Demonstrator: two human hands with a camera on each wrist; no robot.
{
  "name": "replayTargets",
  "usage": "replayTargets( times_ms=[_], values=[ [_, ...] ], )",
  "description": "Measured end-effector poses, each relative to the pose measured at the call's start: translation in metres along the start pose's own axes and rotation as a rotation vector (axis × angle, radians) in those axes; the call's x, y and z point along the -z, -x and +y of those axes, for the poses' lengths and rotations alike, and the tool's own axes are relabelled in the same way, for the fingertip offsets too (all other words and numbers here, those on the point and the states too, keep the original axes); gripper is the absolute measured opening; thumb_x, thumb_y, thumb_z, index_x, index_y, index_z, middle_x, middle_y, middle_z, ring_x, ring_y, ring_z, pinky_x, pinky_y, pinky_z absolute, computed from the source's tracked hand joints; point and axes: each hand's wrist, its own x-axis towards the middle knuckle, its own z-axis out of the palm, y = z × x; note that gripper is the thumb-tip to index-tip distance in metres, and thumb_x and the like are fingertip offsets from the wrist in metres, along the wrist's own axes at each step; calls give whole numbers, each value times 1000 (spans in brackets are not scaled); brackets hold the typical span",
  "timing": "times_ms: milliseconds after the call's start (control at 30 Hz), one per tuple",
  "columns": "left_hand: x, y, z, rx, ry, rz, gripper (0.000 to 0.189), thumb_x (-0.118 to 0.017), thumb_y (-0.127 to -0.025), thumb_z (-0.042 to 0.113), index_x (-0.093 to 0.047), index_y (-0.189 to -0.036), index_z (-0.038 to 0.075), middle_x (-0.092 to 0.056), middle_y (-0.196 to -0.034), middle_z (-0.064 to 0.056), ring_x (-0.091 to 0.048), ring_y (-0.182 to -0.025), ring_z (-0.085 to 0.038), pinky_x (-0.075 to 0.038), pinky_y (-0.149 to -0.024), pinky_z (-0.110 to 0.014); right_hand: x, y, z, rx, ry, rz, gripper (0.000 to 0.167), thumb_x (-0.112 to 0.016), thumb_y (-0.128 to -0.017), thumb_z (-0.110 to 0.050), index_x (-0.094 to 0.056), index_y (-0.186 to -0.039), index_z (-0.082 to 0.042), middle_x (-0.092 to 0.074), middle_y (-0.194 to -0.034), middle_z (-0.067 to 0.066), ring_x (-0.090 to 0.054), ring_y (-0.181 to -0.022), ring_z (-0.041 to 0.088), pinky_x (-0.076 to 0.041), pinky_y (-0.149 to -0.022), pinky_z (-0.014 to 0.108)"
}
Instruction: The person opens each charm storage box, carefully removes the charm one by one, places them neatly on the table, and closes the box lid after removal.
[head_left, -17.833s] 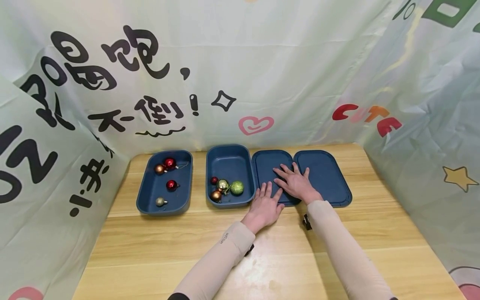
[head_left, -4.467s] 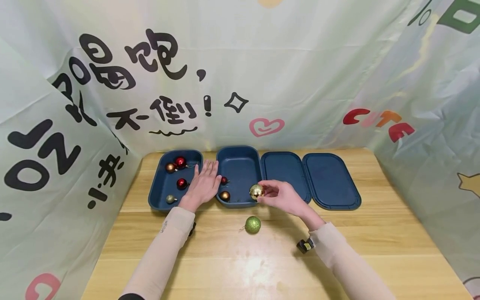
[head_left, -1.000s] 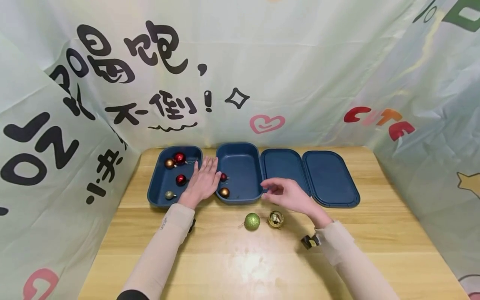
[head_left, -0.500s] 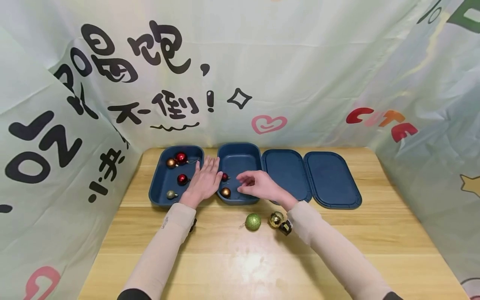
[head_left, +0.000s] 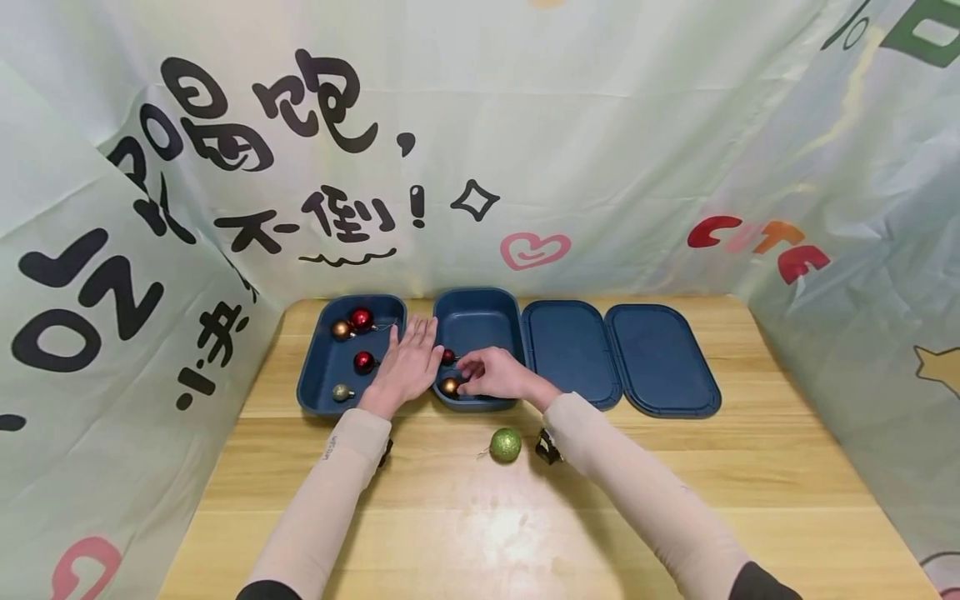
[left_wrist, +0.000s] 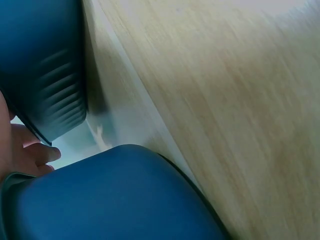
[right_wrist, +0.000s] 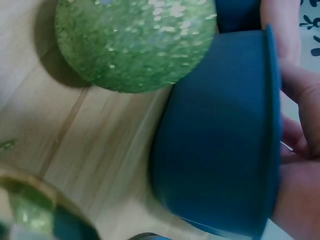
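Note:
My left hand (head_left: 408,367) lies flat with fingers straight over the gap between two blue boxes, its fingertips by their rims. My right hand (head_left: 495,372) reaches down into the middle blue box (head_left: 487,302), thumb and forefinger apart right beside a copper bauble (head_left: 449,386). A small dark red bauble (head_left: 448,357) sits just behind it. The right wrist view shows the right hand past the rim of a blue box (right_wrist: 215,135). A green glitter bauble (head_left: 506,446) rests on the table in front. The gold bauble (right_wrist: 40,210) near it is covered by the right wrist in the head view.
Red, copper and pale gold baubles lie in the left blue box (head_left: 318,350). Two flat blue lids (head_left: 573,346) lie side by side to the right on the wooden table (head_left: 465,533). A printed curtain (head_left: 600,150) encloses the back and sides.
The green and gold baubles have left the middle box for the table. After letting go of the gold one, my right hand has moved left to the copper bauble. The left hand stays put lately.

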Motion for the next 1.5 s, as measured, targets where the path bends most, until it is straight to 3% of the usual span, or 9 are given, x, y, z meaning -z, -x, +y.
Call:
replayTargets(
  times_ms=[500, 1100, 1500],
  values=[
    [-2, -1, -1, -8, 14, 13, 60, -34, -116, 33, -27, -167, 3, -32, -171, -21, -19, -163, -39, -14, -129, -67, -10, -13, 8, -66, 17, -51, 44, -83, -89, -18, -73, -129, -2, -79, -110, 10, -75, -98, 17, -60, -89, 30],
    [-1, -1, -1, -6, 1, 2, 60, -33, -116, 33, -25, -167, 3, -30, -172, -21, -18, -164, -39, -15, -129, -68, -14, -17, 9, -31, 54, -59, 34, -83, -89, -16, -78, -121, -5, -80, -105, 7, -74, -91, 12, -59, -85, 26],
    [-2, -1, -3, 1, -5, 0, 60, -34, -116, 34, -26, -167, 3, -31, -171, -20, -18, -164, -38, -13, -129, -67, 1, -11, 5, -1, 31, -2, 33, -83, -87, -20, -78, -115, -4, -80, -100, 6, -72, -88, 9, -58, -81, 25]
  ],
)
